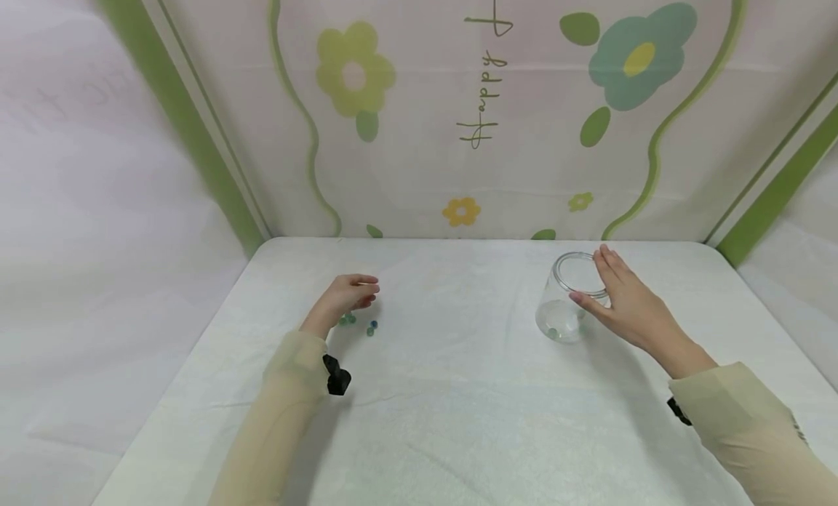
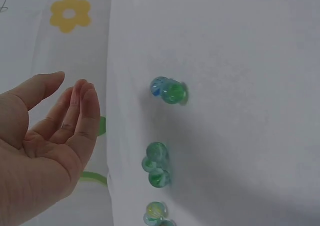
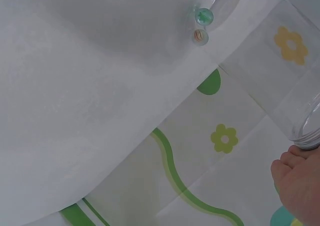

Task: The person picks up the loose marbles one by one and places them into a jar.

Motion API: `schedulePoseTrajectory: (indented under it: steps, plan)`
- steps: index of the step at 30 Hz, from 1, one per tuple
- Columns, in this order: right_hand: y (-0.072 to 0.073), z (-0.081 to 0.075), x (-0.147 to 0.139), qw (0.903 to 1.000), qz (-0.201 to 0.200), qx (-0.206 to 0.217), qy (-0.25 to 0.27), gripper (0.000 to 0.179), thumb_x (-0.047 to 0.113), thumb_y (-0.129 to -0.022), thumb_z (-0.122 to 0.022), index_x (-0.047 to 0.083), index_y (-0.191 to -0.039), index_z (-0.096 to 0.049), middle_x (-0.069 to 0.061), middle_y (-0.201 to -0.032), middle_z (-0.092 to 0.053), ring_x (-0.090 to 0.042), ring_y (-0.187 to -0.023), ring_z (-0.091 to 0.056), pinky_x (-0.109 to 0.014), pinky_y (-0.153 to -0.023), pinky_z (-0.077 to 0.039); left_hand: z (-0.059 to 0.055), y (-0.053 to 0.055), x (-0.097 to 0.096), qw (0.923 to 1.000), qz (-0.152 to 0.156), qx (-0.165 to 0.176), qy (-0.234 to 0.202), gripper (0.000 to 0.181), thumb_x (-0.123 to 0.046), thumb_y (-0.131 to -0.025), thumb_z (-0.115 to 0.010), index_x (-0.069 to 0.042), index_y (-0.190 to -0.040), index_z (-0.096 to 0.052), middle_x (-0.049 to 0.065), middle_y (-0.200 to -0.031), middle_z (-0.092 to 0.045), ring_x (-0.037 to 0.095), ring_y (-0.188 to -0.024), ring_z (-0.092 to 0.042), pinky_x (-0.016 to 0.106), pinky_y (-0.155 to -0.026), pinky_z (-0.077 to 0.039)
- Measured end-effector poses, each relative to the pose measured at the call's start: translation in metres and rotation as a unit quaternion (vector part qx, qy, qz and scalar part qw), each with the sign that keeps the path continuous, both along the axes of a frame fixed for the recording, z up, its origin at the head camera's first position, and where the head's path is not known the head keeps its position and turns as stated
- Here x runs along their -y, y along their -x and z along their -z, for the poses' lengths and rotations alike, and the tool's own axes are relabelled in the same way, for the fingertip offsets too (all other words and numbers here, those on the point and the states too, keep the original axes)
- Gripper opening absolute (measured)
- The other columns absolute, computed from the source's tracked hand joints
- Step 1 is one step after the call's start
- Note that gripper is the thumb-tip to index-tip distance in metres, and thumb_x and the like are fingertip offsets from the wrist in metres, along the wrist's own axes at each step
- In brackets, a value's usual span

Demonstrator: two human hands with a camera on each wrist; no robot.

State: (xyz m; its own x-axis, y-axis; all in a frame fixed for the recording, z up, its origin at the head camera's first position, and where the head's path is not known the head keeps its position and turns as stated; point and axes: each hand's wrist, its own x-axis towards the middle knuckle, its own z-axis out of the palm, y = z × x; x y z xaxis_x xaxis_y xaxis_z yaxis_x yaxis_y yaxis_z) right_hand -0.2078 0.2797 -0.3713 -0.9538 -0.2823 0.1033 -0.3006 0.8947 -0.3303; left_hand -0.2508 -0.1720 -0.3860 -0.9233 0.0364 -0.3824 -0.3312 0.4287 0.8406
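My left hand (image 1: pixel 347 294) hovers over the left part of the table with loosely bent fingers. Its thumb and fingertips stand apart in the left wrist view, and no held object shows. Beneath and beside it lie several glass marbles: a blue and green pair (image 2: pixel 172 91), a green cluster (image 2: pixel 157 178), and others at the lower image edge. At the right, a clear glass jar (image 1: pixel 548 306) stands upright. My right hand (image 1: pixel 631 306) lies against its rim, fingers extended and thumb at the near side. A green marble (image 3: pixel 204 16) and an orange-streaked marble (image 3: pixel 200 36) sit low in the jar.
A white cloth covers the table (image 1: pixel 458 419). Behind its far edge hangs a flowered curtain (image 1: pixel 419 164), with white side panels (image 1: pixel 98 273) at left and right. The jar stands close to the far edge.
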Motion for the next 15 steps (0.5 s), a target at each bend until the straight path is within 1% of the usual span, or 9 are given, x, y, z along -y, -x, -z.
schedulePoseTrajectory:
  steps: [5,7,9,10,11,12,13,14,15]
  plan:
    - [0.0,0.001,0.0,1.0,0.001,-0.001,0.003,0.091,0.054,-0.096,-0.046,-0.006,-0.151,-0.005,-0.023,-0.16,0.0,-0.04,-0.148,-0.003,-0.068,-0.109,-0.023,0.013,-0.006,0.009,0.9995,0.011,-0.002,0.029,0.042,-0.018,-0.098,-0.053,0.002,-0.135,-0.049,0.022,-0.131,-0.056,0.026,-0.11,-0.059,0.028,-0.093,-0.052]
    - [0.0,0.001,0.0,1.0,0.001,-0.001,0.003,0.091,0.054,-0.096,-0.046,-0.005,-0.151,-0.005,-0.023,-0.16,0.0,-0.04,-0.148,-0.003,-0.068,-0.109,-0.023,0.017,-0.008,0.011,0.999,0.017,-0.002,0.042,0.041,-0.016,-0.097,-0.054,0.002,-0.134,-0.05,0.02,-0.125,-0.059,0.021,-0.101,-0.062,0.032,-0.094,-0.053]
    - [-0.001,0.001,0.001,1.0,0.002,0.0,0.003,0.091,0.054,-0.096,-0.046,-0.005,-0.151,-0.005,-0.023,-0.16,0.0,-0.04,-0.148,-0.003,-0.068,-0.109,-0.023,0.019,-0.01,0.012,0.9986,0.014,0.001,0.051,0.04,-0.016,-0.096,-0.056,0.001,-0.132,-0.052,0.017,-0.118,-0.063,0.016,-0.093,-0.064,0.041,-0.109,-0.041]
    - [-0.001,0.001,0.001,1.0,0.003,0.0,0.003,0.091,0.054,-0.096,-0.046,-0.005,-0.151,-0.004,-0.023,-0.16,0.0,-0.04,-0.148,-0.003,-0.069,-0.108,-0.023,0.019,-0.011,0.012,0.9984,0.013,0.001,0.056,0.039,-0.015,-0.095,-0.057,0.001,-0.131,-0.053,0.016,-0.115,-0.064,0.013,-0.089,-0.064,0.049,-0.116,-0.03]
    - [-0.001,0.001,0.001,1.0,0.003,0.0,0.003,0.091,0.054,-0.096,-0.046,-0.005,-0.151,-0.004,-0.023,-0.16,0.0,-0.04,-0.148,-0.004,-0.069,-0.108,-0.023,0.019,-0.013,0.012,0.9981,0.017,0.003,0.059,0.039,-0.015,-0.095,-0.057,0.001,-0.131,-0.053,0.015,-0.114,-0.065,0.012,-0.087,-0.065,0.054,-0.117,-0.026]
    - [-0.001,0.001,0.001,1.0,0.004,0.0,0.003,0.091,0.054,-0.096,-0.046,-0.005,-0.151,-0.004,-0.023,-0.16,0.0,-0.041,-0.147,-0.004,-0.069,-0.108,-0.024,0.02,-0.014,0.012,0.998,0.02,0.004,0.06,0.039,-0.014,-0.095,-0.058,0.001,-0.13,-0.054,0.014,-0.113,-0.065,0.012,-0.086,-0.066,0.055,-0.118,-0.023]
    - [-0.001,0.001,0.001,1.0,0.004,0.0,0.003,0.091,0.054,-0.096,-0.046,-0.005,-0.151,-0.004,-0.023,-0.16,0.0,-0.041,-0.147,-0.004,-0.069,-0.108,-0.024,0.021,-0.014,0.012,0.9978,0.024,0.005,0.061,0.039,-0.013,-0.094,-0.058,0.001,-0.13,-0.054,0.015,-0.115,-0.066,0.013,-0.088,-0.067,0.055,-0.118,-0.023]
    - [-0.001,0.001,0.001,1.0,0.005,0.001,0.003,0.091,0.054,-0.096,-0.046,-0.005,-0.151,-0.004,-0.023,-0.16,0.0,-0.041,-0.147,-0.004,-0.069,-0.107,-0.024,0.022,-0.015,0.012,0.9979,0.026,0.006,0.059,0.038,-0.013,-0.093,-0.059,0.0,-0.129,-0.055,0.016,-0.116,-0.065,0.015,-0.09,-0.068,0.052,-0.118,-0.026]
    - [-0.001,0.0,0.001,1.0,0.005,0.002,0.004,0.091,0.054,-0.096,-0.046,-0.005,-0.151,-0.004,-0.023,-0.16,0.001,-0.041,-0.147,-0.004,-0.07,-0.107,-0.024,0.024,-0.015,0.013,0.9977,0.036,0.005,0.057,0.038,-0.013,-0.093,-0.06,0.001,-0.129,-0.055,0.017,-0.118,-0.064,0.016,-0.092,-0.068,0.046,-0.112,-0.04]
